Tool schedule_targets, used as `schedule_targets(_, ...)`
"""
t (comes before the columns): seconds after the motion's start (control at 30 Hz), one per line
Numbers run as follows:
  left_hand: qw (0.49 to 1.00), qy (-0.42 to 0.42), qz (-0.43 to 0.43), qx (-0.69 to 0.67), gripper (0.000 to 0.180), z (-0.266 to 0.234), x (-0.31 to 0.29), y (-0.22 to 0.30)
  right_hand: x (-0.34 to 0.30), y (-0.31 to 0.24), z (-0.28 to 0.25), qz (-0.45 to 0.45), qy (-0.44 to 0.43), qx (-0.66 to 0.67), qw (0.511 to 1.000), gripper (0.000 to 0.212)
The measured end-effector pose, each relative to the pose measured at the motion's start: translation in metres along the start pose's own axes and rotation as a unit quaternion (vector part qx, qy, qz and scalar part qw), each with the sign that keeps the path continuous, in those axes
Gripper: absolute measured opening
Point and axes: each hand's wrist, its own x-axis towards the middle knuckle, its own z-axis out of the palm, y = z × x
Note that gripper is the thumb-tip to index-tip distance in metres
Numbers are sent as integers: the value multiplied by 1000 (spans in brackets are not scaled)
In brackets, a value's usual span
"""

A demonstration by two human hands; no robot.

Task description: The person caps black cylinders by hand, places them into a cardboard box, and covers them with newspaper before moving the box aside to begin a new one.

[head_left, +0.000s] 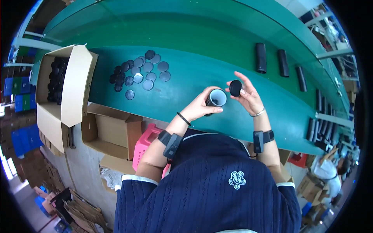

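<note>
My left hand (199, 107) is wrapped round a black tube (217, 98), its open mouth tipped toward me and its inside pale. In my right hand (251, 100) a round black cap (235, 88) is pinched by the edge, a short way to the right of the tube's mouth and apart from it. Several dark round caps (148, 66) lie loose on the green tabletop (175, 97), to the left beyond my hands. What is inside the tube is too small to make out.
An open cardboard box (79, 83) of black caps stands at the left. Below it is another cardboard box (105, 134), beside a pink plastic stool (147, 141). Several black tubes (261, 58) lie along the green surface on the right. A person (328, 171) is at the far right.
</note>
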Motion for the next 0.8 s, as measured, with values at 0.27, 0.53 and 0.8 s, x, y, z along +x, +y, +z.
schedule_targets(0.27,977,-6,40,212,69,13,23,-27,-38,-16,-24,6,-13,-276,961,49)
schedule_targets(0.53,962,-52,85,253,77,13,34,-51,-34,-10,3,-120,-52,-581,803,57)
schedule_targets(0.8,961,-37,83,261,73,16,39,-49,-36,-9,-7,-110,-35,-597,794,58)
